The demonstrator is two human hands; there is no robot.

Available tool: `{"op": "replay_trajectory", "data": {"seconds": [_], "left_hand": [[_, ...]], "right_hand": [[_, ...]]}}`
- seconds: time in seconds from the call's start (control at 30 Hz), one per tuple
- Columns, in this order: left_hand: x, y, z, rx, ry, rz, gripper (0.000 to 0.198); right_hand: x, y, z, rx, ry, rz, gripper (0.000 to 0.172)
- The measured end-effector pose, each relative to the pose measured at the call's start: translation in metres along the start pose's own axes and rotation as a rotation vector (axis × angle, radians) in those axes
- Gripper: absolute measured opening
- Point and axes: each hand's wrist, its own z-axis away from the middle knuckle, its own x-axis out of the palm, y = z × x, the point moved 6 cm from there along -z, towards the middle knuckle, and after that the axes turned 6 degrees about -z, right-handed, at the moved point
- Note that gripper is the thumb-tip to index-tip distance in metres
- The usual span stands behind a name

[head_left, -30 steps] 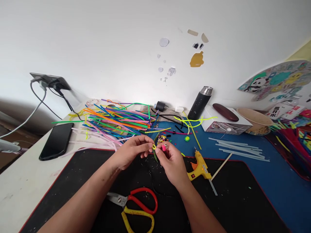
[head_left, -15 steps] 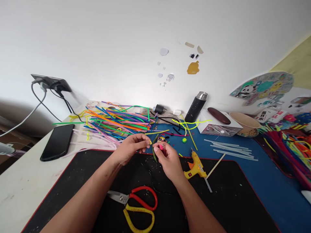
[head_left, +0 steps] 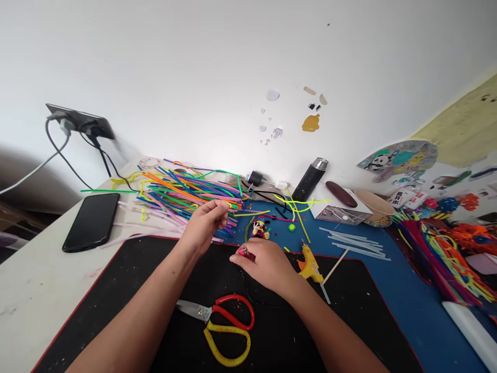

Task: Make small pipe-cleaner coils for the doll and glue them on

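Observation:
My left hand [head_left: 207, 223] is raised over the front of a heap of coloured pipe cleaners [head_left: 194, 189]. Thumb and forefinger are pinched on a tiny yellow piece [head_left: 229, 205], mostly covered by the fingertips. Lower and to the right, my right hand [head_left: 262, 259] is closed around a small pink lighter [head_left: 243, 251] with a metal end; most of it is hidden in the fist. Just behind that hand stands a small colourful figure [head_left: 260, 227] with a black and white head. Scissors [head_left: 229, 329] with one red and one yellow handle lie on the black mat [head_left: 116, 295].
A yellow glue gun [head_left: 310, 264] lies right of my right hand, with clear glue sticks [head_left: 357, 243] beyond it. Toward the wall are a black flask [head_left: 309, 180] and a white box [head_left: 337, 212]. A phone [head_left: 91, 223] lies at left; more pipe cleaners [head_left: 423, 248] are at right.
My hands have moved apart: the left up and left, the right down and left, turning the lighter. The figure is now more exposed. The view has shifted slightly.

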Motion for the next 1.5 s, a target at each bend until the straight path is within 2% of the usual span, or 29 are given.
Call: {"op": "replay_trajectory", "data": {"seconds": [0.13, 0.27, 0.33, 0.43, 0.5, 0.57, 0.67, 0.77, 0.87, 0.97, 1.07, 1.23, 1.37, 1.5], "left_hand": [[0.0, 0.001, -0.001, 0.004, -0.003, 0.008, 0.034], [-0.001, 0.0, -0.002, 0.005, -0.002, 0.009, 0.034], [-0.001, -0.002, -0.003, 0.0, -0.007, 0.005, 0.035], [-0.001, -0.005, -0.004, -0.006, -0.013, 0.004, 0.034], [-0.001, -0.007, -0.005, -0.006, -0.012, 0.004, 0.034], [-0.001, -0.008, -0.005, -0.008, -0.013, 0.001, 0.034], [-0.001, -0.009, -0.006, -0.013, -0.016, -0.012, 0.035], [-0.001, -0.011, -0.007, -0.019, -0.016, -0.032, 0.036], [-0.003, -0.013, -0.008, -0.026, -0.01, -0.047, 0.037], [-0.004, -0.013, -0.008, -0.03, -0.007, -0.049, 0.038], [-0.005, -0.009, -0.008, -0.027, -0.01, -0.044, 0.038], [-0.008, -0.004, -0.008, -0.019, -0.001, -0.032, 0.038], [-0.008, -0.006, -0.008, -0.036, 0.001, -0.033, 0.038], [-0.008, -0.01, -0.009, -0.059, 0.0, -0.027, 0.038]], "right_hand": [[0.007, -0.01, -0.016, -0.025, -0.02, 0.196, 0.045], [0.008, -0.011, -0.029, 0.021, -0.048, 0.292, 0.034], [0.004, -0.012, -0.029, 0.04, -0.009, 0.284, 0.031], [-0.005, -0.02, -0.013, 0.018, 0.073, 0.132, 0.02], [-0.002, -0.027, 0.005, -0.007, -0.019, -0.037, 0.015], [0.009, -0.036, 0.026, -0.041, -0.187, -0.122, 0.017], [0.026, -0.047, 0.052, -0.121, -0.33, -0.027, 0.028], [0.048, -0.052, 0.066, -0.16, -0.446, 0.153, 0.038], [0.058, -0.051, 0.07, -0.135, -0.463, 0.238, 0.039], [0.057, -0.047, 0.072, -0.108, -0.467, 0.234, 0.035], [0.052, -0.041, 0.075, -0.072, -0.46, 0.13, 0.03], [0.05, -0.03, 0.082, 0.054, -0.372, -0.067, 0.022], [0.062, -0.036, 0.09, -0.005, -0.402, 0.037, 0.045], [0.07, -0.036, 0.091, -0.039, -0.435, 0.113, 0.04]]}}
